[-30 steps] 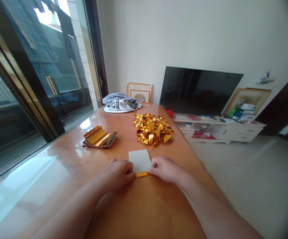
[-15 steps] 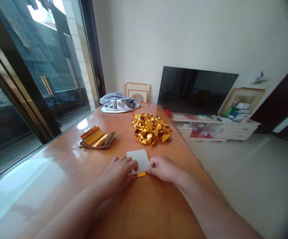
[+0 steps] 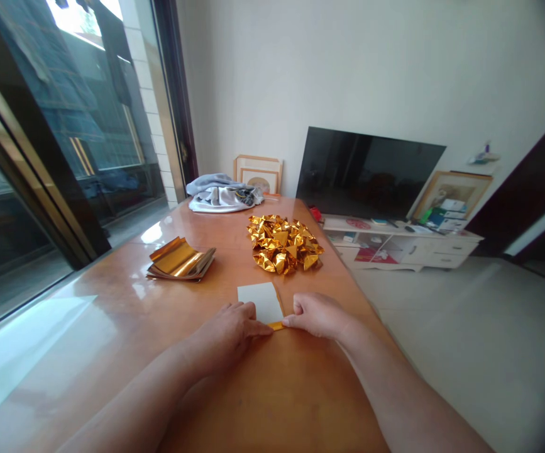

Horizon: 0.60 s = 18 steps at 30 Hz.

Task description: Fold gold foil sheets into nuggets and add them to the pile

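Observation:
A white-backed sheet of gold foil paper (image 3: 259, 301) lies on the wooden table (image 3: 276, 396), with a narrow gold folded strip (image 3: 276, 326) along its near edge. My left hand (image 3: 227, 335) lies flat against the sheet's lower left, its fingers covering part of the fold. My right hand (image 3: 317, 315) presses the strip's right end between its fingertips and thumb. Farther off lie a stack of gold foil sheets (image 3: 180, 260) and a heap of folded gold foil pieces (image 3: 284, 244).
Crumpled grey and white clothing (image 3: 222, 196) sits at the far end of the table. Beyond it lean picture frames (image 3: 258, 173) and a dark television (image 3: 369, 173) above a white cabinet (image 3: 395, 247). A glass door (image 3: 65, 126) runs along the table's left side.
My left hand has slid right and flattened over the lower edge of the sheet, hiding more of the gold strip. My right hand has shifted slightly upward in view.

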Tool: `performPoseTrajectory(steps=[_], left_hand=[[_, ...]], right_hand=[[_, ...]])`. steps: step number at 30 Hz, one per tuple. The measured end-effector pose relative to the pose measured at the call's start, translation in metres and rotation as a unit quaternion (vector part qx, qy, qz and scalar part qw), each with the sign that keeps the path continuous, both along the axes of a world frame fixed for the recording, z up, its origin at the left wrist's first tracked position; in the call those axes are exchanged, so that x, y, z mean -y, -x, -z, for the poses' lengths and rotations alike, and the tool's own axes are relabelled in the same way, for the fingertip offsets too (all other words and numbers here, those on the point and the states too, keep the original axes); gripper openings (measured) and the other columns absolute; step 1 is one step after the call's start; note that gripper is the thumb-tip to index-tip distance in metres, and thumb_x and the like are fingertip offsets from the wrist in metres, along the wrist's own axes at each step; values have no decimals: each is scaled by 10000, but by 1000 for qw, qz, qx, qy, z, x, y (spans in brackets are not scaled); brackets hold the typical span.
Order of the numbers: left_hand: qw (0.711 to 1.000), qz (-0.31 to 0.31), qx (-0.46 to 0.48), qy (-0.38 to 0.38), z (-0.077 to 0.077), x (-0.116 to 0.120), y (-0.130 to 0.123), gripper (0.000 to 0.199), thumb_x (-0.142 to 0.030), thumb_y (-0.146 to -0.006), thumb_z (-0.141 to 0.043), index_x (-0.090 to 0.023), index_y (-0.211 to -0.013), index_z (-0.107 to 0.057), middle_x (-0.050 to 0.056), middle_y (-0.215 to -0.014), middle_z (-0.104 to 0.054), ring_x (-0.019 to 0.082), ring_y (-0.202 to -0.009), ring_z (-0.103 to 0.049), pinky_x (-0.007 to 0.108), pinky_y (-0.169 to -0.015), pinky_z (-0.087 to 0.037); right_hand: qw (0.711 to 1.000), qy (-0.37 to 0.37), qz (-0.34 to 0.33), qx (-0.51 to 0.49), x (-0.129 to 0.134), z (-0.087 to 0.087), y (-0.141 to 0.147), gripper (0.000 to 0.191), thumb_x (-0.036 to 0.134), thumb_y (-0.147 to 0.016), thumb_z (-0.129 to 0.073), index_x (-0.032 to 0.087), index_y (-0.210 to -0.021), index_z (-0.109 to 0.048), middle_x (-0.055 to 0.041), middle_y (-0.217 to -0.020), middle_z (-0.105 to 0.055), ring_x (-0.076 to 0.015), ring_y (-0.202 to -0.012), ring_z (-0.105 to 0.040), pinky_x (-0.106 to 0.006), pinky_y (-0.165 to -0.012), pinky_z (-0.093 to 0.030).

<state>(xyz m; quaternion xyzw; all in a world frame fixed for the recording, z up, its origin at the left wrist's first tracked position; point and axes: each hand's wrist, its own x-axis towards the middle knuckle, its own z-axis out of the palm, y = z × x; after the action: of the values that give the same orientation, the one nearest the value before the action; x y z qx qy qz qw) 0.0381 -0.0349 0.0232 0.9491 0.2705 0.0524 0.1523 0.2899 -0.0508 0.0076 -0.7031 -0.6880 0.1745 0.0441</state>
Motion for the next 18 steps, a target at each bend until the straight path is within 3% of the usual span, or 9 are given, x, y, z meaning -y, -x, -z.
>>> performPoseTrajectory(steps=[4, 8, 11, 18], left_hand=[[1000, -13, -13, -2, -1, 1, 0, 427, -159, -942, -454, -404, -1162, -726, 52, -914, -585, 217, -870, -554, 308, -772, -392], [1000, -22, -21, -3, 1, 1, 0, 443, -135, -923, -467, -401, -1159, -731, 55, -921, -584, 213, -850, -550, 317, -776, -374], [1000, -20, -17, -9, 4, 0, 1, 451, -127, -919, -473, -409, -1164, -725, 51, -905, -576, 212, -849, -551, 325, -797, -369], [999, -15, -18, -26, 3, 0, 2, 421, -115, -889, -485, -391, -1069, -746, 43, -892, -585, 215, -878, -565, 327, -811, -372]], right_hand=[[999, -27, -4, -28, 1, -6, -7, 243, 446, -801, -709, 226, -763, -613, 33, -716, -652, -127, -620, -524, -245, -541, -269], [978, -79, -80, -176, 8, -15, 8, 94, 275, -862, -602, 202, -806, -586, 25, -793, -661, -122, -705, -569, -215, -591, -350], [959, -46, -130, -246, 13, -13, 23, 54, 219, -862, -560, 197, -848, -608, 27, -804, -652, -123, -726, -571, -204, -600, -377], [975, -6, -125, -181, 9, 6, 30, 48, 192, -823, -575, 191, -779, -594, 34, -747, -625, -123, -692, -538, -210, -555, -317]])
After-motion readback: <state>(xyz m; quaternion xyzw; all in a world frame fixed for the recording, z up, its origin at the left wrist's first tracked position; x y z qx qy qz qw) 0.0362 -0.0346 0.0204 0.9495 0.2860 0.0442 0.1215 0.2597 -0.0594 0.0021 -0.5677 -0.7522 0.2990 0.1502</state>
